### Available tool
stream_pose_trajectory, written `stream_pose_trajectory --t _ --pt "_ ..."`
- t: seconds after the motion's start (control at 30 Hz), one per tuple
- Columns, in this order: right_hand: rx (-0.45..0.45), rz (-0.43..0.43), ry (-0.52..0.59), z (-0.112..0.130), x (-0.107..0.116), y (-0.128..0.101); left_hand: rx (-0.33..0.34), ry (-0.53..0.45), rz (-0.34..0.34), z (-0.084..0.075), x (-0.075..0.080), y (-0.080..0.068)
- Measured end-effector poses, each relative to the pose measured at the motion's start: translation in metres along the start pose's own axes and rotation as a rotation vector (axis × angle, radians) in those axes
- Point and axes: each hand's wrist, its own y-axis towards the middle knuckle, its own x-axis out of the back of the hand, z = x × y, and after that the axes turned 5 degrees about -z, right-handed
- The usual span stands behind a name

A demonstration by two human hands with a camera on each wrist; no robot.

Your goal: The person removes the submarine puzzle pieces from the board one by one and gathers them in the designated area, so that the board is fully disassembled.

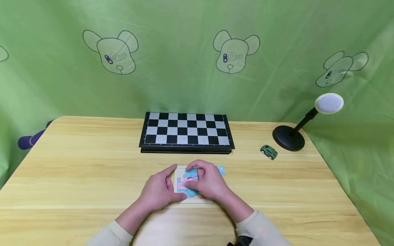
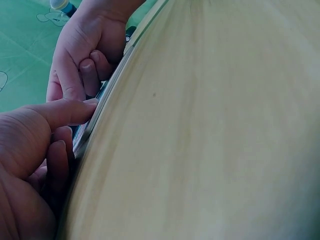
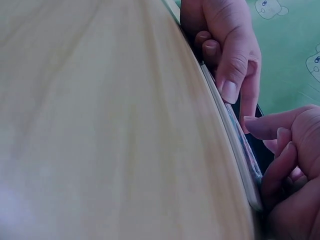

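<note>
A jigsaw puzzle board (image 1: 197, 201) with a pale rim lies flat on the table in the head view. Pink and blue picture pieces (image 1: 191, 193) fill part of it. My left hand (image 1: 158, 191) holds the board at its left side, forefinger by the upper corner and thumb over the lower edge. Over the board's right part, my right hand (image 1: 210, 181) has its thumb and forefinger curled about a light-blue puzzle piece (image 1: 191, 173); the hand hides much of the board. Another blue puzzle piece (image 1: 221, 170) shows just beyond the right knuckles.
Behind the hands lies a black-and-white chequered board (image 1: 186, 131). To the right are a small green toy car (image 1: 269, 152) and a round-headed device on a black stand (image 1: 288, 138). Green printed cloth (image 1: 181, 85) hangs along the back of the wooden table (image 1: 77, 171).
</note>
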Motion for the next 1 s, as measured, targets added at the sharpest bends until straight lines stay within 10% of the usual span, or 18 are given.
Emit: stream_pose_trajectory --t 1.0 --pt "-0.069 0.045 -0.169 -0.0070 0.0095 0.0039 0.017 0.007 0.004 -0.0023 0.0001 0.0002"
